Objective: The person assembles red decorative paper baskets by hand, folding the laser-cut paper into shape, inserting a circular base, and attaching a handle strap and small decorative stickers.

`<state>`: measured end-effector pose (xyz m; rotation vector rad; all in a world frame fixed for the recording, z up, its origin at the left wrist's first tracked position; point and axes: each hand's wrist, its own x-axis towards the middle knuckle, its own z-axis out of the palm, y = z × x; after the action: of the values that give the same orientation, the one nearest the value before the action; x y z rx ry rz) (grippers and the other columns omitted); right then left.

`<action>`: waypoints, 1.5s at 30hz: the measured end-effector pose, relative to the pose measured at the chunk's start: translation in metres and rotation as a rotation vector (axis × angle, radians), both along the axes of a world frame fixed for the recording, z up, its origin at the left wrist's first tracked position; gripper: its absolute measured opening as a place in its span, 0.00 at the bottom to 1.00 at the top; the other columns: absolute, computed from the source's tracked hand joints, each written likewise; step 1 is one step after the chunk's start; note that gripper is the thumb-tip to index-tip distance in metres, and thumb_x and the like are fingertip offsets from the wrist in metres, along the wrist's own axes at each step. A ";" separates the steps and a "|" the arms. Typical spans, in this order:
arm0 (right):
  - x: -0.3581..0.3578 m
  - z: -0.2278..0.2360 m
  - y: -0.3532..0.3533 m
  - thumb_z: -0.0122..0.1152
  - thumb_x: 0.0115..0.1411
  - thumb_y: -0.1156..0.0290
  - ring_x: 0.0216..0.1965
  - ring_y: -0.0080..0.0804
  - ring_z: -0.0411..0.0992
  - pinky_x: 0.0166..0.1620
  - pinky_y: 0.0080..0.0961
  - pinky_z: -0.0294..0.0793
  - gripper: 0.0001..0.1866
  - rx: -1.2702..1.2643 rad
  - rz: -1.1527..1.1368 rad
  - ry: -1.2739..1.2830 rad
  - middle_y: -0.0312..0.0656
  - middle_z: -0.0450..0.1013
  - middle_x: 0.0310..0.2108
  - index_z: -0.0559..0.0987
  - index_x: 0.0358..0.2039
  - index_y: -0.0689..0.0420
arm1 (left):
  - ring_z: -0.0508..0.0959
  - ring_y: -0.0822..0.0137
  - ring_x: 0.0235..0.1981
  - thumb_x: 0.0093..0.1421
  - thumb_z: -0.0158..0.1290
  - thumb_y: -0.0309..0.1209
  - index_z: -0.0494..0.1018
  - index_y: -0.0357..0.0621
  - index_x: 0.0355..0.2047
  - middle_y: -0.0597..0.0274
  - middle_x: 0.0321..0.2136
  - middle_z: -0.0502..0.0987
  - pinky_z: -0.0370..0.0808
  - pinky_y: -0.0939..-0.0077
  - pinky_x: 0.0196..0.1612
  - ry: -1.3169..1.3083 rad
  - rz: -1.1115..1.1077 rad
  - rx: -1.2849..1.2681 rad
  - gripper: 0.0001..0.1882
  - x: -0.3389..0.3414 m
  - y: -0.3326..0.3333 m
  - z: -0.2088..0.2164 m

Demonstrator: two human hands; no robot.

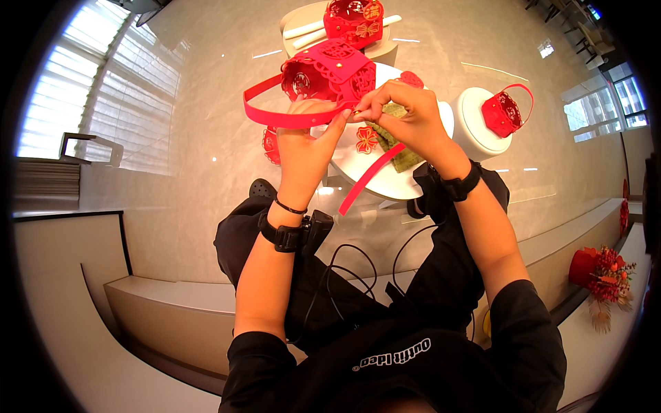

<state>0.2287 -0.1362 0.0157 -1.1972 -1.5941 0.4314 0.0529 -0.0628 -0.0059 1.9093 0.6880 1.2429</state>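
A red cut-out felt basket [348, 69] with gold studs is tipped on its side in front of me. My left hand [310, 127] grips its strap handle [265, 113], the thumb pressed toward the strap's right end. There my right hand [406, 113] pinches with thumb and forefinger; a tiny gold-coloured spot shows by the fingertips, too small to name. Below it, a loose red strip [372, 177] slants across the edge of the round white table [382, 189]. A red bow-shaped ornament [367, 140] and a green cloth-like piece [406, 160] lie on that table.
Another red basket [354, 24] stands beside white rolls [303, 31] on a round stool at the back. To the right, a finished-looking red basket [502, 113] sits on a white stool [468, 131]. Black cables [337, 265] hang near my legs. A red flower arrangement [606, 279] is at far right.
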 end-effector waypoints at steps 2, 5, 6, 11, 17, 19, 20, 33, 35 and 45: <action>0.000 -0.001 0.000 0.55 0.48 0.91 0.36 0.31 0.80 0.41 0.25 0.81 0.08 0.015 -0.008 -0.031 0.44 0.78 0.30 0.71 0.23 0.63 | 0.77 0.62 0.33 0.50 0.65 0.24 0.79 0.36 0.31 0.57 0.30 0.79 0.72 0.70 0.40 0.012 0.003 0.026 0.09 -0.001 0.000 0.000; 0.001 -0.001 0.001 0.55 0.48 0.91 0.36 0.31 0.80 0.40 0.25 0.81 0.09 0.019 0.004 -0.072 0.44 0.78 0.30 0.71 0.22 0.63 | 0.77 0.62 0.34 0.50 0.65 0.24 0.79 0.36 0.32 0.56 0.31 0.79 0.72 0.71 0.39 0.021 0.002 0.016 0.09 -0.001 0.000 0.000; 0.000 0.001 0.000 0.55 0.48 0.91 0.36 0.31 0.80 0.40 0.25 0.81 0.09 0.014 0.011 -0.087 0.44 0.78 0.30 0.70 0.22 0.63 | 0.77 0.62 0.34 0.50 0.65 0.24 0.79 0.36 0.32 0.56 0.31 0.79 0.72 0.71 0.40 0.012 0.003 -0.022 0.09 -0.001 -0.002 0.000; -0.001 0.000 0.001 0.54 0.49 0.91 0.35 0.29 0.79 0.41 0.25 0.81 0.09 -0.060 0.007 0.028 0.44 0.77 0.29 0.69 0.22 0.63 | 0.77 0.60 0.35 0.51 0.65 0.24 0.79 0.37 0.32 0.57 0.30 0.80 0.71 0.64 0.47 -0.010 0.003 -0.047 0.08 0.001 -0.003 -0.002; -0.005 0.004 0.000 0.55 0.49 0.91 0.35 0.26 0.77 0.42 0.24 0.80 0.09 -0.124 0.005 0.193 0.42 0.76 0.29 0.68 0.23 0.63 | 0.77 0.56 0.35 0.51 0.64 0.26 0.78 0.40 0.33 0.58 0.30 0.79 0.69 0.55 0.56 0.061 0.013 0.189 0.09 0.001 0.004 -0.009; -0.005 0.003 -0.001 0.57 0.48 0.90 0.34 0.27 0.76 0.40 0.24 0.79 0.09 -0.120 -0.006 0.175 0.42 0.76 0.29 0.69 0.23 0.62 | 0.77 0.54 0.35 0.51 0.63 0.25 0.78 0.41 0.34 0.57 0.29 0.78 0.68 0.53 0.57 0.115 0.010 0.274 0.09 0.001 0.004 -0.006; -0.003 0.003 -0.001 0.60 0.48 0.88 0.35 0.29 0.76 0.40 0.25 0.78 0.09 -0.087 -0.033 0.078 0.42 0.75 0.32 0.70 0.24 0.62 | 0.76 0.54 0.34 0.51 0.62 0.23 0.78 0.40 0.34 0.57 0.29 0.78 0.70 0.57 0.53 0.126 -0.003 0.282 0.09 0.000 0.005 -0.005; 0.000 0.013 -0.003 0.75 0.35 0.68 0.61 0.39 0.59 0.59 0.42 0.62 0.17 0.301 -0.260 -0.715 0.33 0.65 0.59 0.78 0.28 0.49 | 0.74 0.56 0.40 0.43 0.60 0.18 0.78 0.42 0.34 0.60 0.32 0.78 0.67 0.50 0.59 0.275 -0.105 0.395 0.15 -0.005 0.010 0.011; -0.001 0.016 -0.004 0.74 0.37 0.68 0.61 0.37 0.61 0.61 0.42 0.61 0.15 0.327 -0.254 -0.770 0.32 0.67 0.58 0.78 0.27 0.50 | 0.74 0.57 0.40 0.43 0.61 0.19 0.77 0.41 0.33 0.62 0.32 0.78 0.66 0.49 0.60 0.282 -0.086 0.433 0.14 -0.005 0.011 0.012; 0.002 0.010 -0.005 0.61 0.45 0.73 0.46 0.26 0.73 0.63 0.36 0.66 0.04 0.537 -0.306 -0.928 0.30 0.75 0.35 0.78 0.25 0.52 | 0.74 0.64 0.46 0.45 0.64 0.25 0.80 0.50 0.35 0.72 0.33 0.78 0.59 0.49 0.64 0.448 0.100 0.796 0.15 -0.006 0.004 0.015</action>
<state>0.2310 -0.1410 0.0261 -1.2366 -2.0360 -0.8294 0.0466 -0.0589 0.0086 2.8978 0.5473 1.2676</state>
